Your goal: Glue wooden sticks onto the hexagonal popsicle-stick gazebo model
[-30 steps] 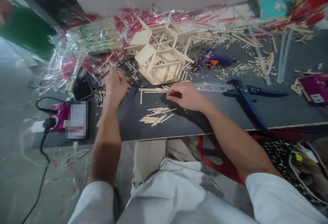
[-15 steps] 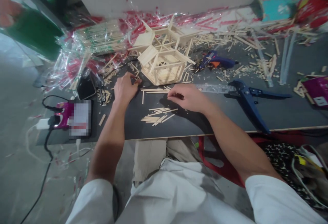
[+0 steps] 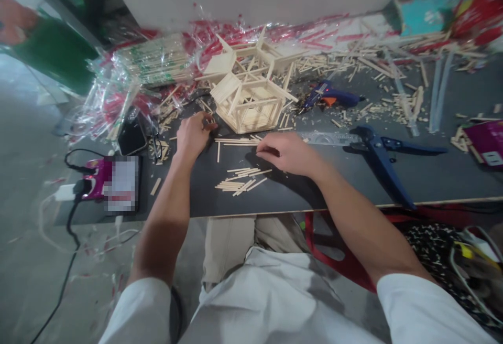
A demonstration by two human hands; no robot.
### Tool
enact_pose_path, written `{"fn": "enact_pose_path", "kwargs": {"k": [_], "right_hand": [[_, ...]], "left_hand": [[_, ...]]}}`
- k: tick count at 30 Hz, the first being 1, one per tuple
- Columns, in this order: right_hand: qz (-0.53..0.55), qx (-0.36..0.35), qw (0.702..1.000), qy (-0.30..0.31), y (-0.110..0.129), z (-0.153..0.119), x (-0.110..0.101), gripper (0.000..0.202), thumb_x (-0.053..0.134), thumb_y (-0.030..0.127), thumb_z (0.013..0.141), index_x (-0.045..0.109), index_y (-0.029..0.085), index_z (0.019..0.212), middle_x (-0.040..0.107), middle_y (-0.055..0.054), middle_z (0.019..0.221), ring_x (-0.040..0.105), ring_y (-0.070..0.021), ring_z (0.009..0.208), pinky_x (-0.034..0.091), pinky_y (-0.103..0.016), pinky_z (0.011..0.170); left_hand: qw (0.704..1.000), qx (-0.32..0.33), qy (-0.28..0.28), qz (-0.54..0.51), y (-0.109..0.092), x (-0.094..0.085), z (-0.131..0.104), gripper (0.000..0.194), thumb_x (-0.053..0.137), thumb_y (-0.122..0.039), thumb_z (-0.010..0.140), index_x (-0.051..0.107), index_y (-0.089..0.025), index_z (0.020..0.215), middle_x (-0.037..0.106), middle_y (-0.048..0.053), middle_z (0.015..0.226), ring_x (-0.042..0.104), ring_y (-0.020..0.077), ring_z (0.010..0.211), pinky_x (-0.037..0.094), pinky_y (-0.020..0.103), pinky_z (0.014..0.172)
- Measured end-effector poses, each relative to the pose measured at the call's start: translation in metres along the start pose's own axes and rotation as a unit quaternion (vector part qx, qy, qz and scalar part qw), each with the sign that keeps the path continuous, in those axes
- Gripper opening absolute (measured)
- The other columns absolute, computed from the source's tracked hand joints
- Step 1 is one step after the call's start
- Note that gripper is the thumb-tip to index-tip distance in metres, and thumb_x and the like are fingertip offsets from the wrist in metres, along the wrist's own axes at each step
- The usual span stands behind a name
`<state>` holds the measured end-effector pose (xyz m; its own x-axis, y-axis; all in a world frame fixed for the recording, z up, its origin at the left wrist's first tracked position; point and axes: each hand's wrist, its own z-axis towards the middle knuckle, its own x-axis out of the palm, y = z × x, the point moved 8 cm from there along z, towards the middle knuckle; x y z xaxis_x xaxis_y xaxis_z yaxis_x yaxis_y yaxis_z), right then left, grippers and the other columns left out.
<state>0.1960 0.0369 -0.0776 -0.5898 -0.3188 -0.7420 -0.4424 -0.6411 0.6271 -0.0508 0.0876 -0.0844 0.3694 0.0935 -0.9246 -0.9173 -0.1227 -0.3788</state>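
My left hand (image 3: 192, 133) is by the left side of a hexagonal framework of wooden sticks (image 3: 251, 104). Its thumb and fingers curl together close to small stick pieces (image 3: 206, 107); what they hold is too small to make out. My right hand (image 3: 288, 152) rests low over the dark table, fingertips pinched at the right end of several long thin wooden sticks (image 3: 236, 141). Whether a stick is between those fingertips is hidden. One short stick (image 3: 218, 152) stands at right angles below the long ones. Nearer me is a loose group of short sticks (image 3: 241, 180).
A clear ruler (image 3: 330, 137) and blue-handled cutter (image 3: 383, 158) lie to the right. Behind them sits a blue glue gun (image 3: 334, 95) among stick scraps. Bagged sticks (image 3: 157, 58) lie at back left. A phone (image 3: 122, 184) and purple power strip (image 3: 94, 179) occupy the left edge.
Both hands keep nearly the same places and closed shapes. The view has shifted very slightly; the sticks and framework look otherwise the same.
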Motion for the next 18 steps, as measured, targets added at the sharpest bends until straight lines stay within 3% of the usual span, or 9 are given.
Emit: {"fn": "enact_pose_path", "kwargs": {"k": [7, 18], "right_hand": [[-0.009, 0.000, 1.000, 0.015, 0.000, 0.000, 0.003, 0.015, 0.062, 0.026, 0.100, 0.070, 0.019, 0.091, 0.071, -0.006, 0.087, 0.058, -0.0181, 0.077, 0.039, -0.031, 0.073], [-0.007, 0.017, 1.000, 0.017, 0.000, -0.001, 0.000, 0.014, 0.063, 0.026, 0.099, 0.071, 0.019, 0.091, 0.071, -0.006, 0.087, 0.059, -0.0182, 0.076, 0.039, -0.031, 0.073]], "left_hand": [[1.000, 0.011, 0.006, -0.024, 0.004, 0.000, 0.006, 0.034, 0.071, -0.040, 0.091, 0.080, -0.022, 0.119, 0.073, 0.008, 0.089, 0.068, 0.0312, 0.094, 0.046, 0.037, 0.080], [0.991, 0.077, 0.050, -0.095, 0.015, 0.003, 0.016, 0.042, 0.082, -0.035, 0.080, 0.080, -0.018, 0.118, 0.056, 0.000, 0.067, 0.056, 0.0212, 0.070, 0.045, 0.036, 0.076]]}}
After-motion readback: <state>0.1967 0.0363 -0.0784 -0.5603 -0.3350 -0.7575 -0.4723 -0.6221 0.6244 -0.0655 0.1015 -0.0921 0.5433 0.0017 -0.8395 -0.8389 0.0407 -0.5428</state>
